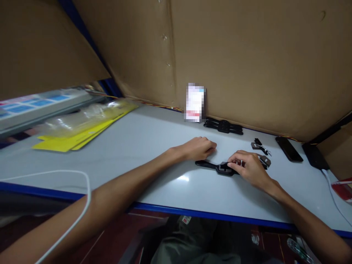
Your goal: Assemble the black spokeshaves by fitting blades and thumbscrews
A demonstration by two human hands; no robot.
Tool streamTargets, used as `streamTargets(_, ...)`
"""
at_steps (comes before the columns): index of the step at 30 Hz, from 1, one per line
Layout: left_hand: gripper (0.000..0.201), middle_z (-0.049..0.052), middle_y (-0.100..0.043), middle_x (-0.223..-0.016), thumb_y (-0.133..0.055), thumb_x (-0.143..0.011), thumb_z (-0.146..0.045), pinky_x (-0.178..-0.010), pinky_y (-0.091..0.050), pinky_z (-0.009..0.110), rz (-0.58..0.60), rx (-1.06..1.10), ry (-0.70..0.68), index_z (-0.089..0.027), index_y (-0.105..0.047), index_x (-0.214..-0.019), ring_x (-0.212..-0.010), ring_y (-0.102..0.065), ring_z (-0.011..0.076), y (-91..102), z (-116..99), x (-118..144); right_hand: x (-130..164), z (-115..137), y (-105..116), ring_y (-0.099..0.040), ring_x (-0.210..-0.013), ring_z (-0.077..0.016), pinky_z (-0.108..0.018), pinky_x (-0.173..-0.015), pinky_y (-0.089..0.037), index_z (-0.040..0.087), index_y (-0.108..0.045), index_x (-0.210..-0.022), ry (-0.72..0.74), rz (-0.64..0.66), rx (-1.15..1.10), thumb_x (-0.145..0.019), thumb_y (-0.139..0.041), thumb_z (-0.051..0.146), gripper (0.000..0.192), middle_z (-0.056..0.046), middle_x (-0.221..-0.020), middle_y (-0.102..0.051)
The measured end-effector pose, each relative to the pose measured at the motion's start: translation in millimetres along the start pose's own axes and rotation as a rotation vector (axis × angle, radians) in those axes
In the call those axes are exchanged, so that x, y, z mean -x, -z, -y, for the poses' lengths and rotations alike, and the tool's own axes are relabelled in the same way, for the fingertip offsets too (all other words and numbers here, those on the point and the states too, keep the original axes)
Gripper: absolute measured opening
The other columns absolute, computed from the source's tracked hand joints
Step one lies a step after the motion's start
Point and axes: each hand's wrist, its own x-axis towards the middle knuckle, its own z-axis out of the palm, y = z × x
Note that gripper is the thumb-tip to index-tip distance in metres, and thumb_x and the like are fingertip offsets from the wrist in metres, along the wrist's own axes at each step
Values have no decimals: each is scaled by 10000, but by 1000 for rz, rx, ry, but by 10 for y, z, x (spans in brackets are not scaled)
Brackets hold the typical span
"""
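Observation:
A black spokeshave lies on the light table near its front, with one handle pointing left. My right hand covers its other handle and pinches a small grey metal blade at the middle of the body. My left hand rests on the table just behind the left handle, its fingers curled closed; whatever is inside them is hidden. Beyond the right hand lie a slotted grey metal plate and, further back, another grey plate with small black and shiny metal parts.
Several black spokeshave bodies lie stacked by the cardboard wall, beside a blurred upright box. A dark phone and a black device with a white cable are right. Yellow sheets under clear plastic lie left. A white cable crosses my left forearm.

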Motion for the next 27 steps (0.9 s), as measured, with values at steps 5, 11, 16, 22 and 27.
streamTargets(5, 282, 64, -630, -735, -419, -991, -260, -608, -240, 333, 0, 5, 1, -201, -590, -775, -614, -489, 173, 13, -11, 10, -17, -16, -18, -593, -694, -161, -316, -693, -440, 225, -725, -774, -38, 13, 10, -866, -691, 160, 118, -3, -794, -716)
streamTargets(11, 270, 69, -638, -751, -422, -986, -248, -617, -240, 334, 7, 5, 12, -200, -603, -792, -622, -495, 184, 15, -18, 13, -16, 6, -83, -590, -668, -154, -301, -674, -439, 227, -735, -768, -29, 22, 5, -864, -679, 164, 128, -3, -790, -729)
streamTargets(16, 275, 62, -616, -737, -418, -991, -254, -621, -234, 335, 13, 14, 8, -202, -575, -771, -615, -473, 179, 28, -26, 13, -49, -60, 85, -578, -647, -163, -311, -669, -431, 215, -732, -770, 0, -185, 101, -903, -631, 246, 170, -22, -767, -714)
streamTargets(22, 295, 51, -575, -704, -404, -995, -253, -608, -222, 338, 13, 22, -14, -204, -505, -722, -587, -425, 162, 6, 13, 12, -115, -381, 568, -608, -662, -193, -318, -650, -412, 205, -726, -747, -130, -395, 349, -888, -607, 307, 210, -53, -769, -735)
streamTargets(27, 295, 35, -545, -674, -404, -1000, -269, -595, -208, 334, -14, 11, -42, -207, -475, -721, -586, -430, 162, -65, 84, -7, -111, -656, 825, -605, -632, -200, -302, -580, -334, 217, -749, -759, -363, -228, 565, -891, -615, 312, 211, -55, -706, -724)
